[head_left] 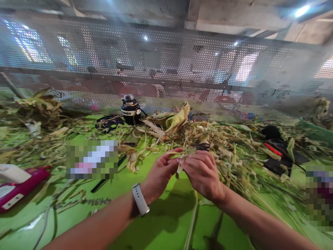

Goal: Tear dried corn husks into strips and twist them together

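Note:
Both of my hands meet above the green tabletop [166,215], near the middle of the view. My left hand [158,172], with a pale watch band on its wrist, pinches a thin pale strip of dried leaf [179,170]. My right hand [204,172] has thumb and fingers closed on the same strip, so the fingertips of both hands nearly touch. The strip's lower end hangs below the fingers; the rest is partly hidden. Just beyond the right fingers is a dark coil [203,147]. Behind the hands lies a heap of dried leaves and husks [179,121].
A black bottle [131,113] stands at the back by a perforated metal screen [166,62]. To the left are a magenta power strip [24,187] and a thin black stick [108,177]. On the right lie a red-edged object [273,149] and a green basket [314,131].

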`<move>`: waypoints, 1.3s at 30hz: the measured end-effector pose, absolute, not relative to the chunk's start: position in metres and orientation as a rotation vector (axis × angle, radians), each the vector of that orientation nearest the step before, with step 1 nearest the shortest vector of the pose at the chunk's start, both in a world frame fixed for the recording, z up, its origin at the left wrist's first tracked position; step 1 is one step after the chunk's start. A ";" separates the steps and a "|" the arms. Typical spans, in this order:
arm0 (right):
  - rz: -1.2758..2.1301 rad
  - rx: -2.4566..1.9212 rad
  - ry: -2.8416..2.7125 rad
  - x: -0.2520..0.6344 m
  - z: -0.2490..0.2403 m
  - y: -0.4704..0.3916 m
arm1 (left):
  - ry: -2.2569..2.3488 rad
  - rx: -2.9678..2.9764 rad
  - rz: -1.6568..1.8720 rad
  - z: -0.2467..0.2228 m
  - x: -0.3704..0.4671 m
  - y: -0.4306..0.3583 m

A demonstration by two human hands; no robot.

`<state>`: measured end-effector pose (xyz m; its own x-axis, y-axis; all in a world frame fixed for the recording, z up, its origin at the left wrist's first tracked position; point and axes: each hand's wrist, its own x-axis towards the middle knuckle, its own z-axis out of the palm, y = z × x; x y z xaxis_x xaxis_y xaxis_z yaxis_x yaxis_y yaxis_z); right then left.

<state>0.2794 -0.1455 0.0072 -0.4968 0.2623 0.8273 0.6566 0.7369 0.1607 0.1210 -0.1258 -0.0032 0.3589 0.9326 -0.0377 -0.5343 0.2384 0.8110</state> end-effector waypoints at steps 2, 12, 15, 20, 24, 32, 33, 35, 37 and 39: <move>-0.611 -0.677 -2.109 0.280 0.007 -0.145 | 0.599 0.768 1.051 -0.001 0.121 -0.127; -0.640 -0.691 -2.109 0.289 0.000 -0.138 | 0.495 0.588 0.930 0.004 0.118 -0.126; -0.608 -0.682 -2.090 0.289 -0.001 -0.137 | 0.539 0.552 0.968 0.007 0.119 -0.128; -0.594 -0.682 -2.090 0.285 -0.001 -0.137 | 0.549 0.597 1.024 0.004 0.122 -0.132; -0.496 -0.650 -2.156 0.287 0.003 -0.138 | 0.574 0.768 1.044 -0.001 0.116 -0.123; -0.107 -0.879 -2.228 0.300 0.031 -0.132 | 0.561 1.258 0.913 0.008 0.102 -0.116; -0.041 -0.919 -2.306 0.302 0.033 -0.130 | 0.558 1.290 0.882 0.008 0.102 -0.117; 0.094 -0.932 -2.454 0.303 0.036 -0.127 | 0.568 1.363 0.816 0.008 0.102 -0.119; 0.224 -0.906 -2.513 0.304 0.036 -0.126 | 0.575 1.430 0.770 0.009 0.100 -0.119; 0.340 -0.893 -2.502 0.304 0.036 -0.127 | 0.568 1.464 0.759 0.010 0.099 -0.118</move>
<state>0.3035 -0.1266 0.0357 -0.6839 0.6470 0.3371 0.5337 0.7587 -0.3734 0.0985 -0.1180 0.0100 0.6537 0.7491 0.1073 -0.1081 -0.0480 0.9930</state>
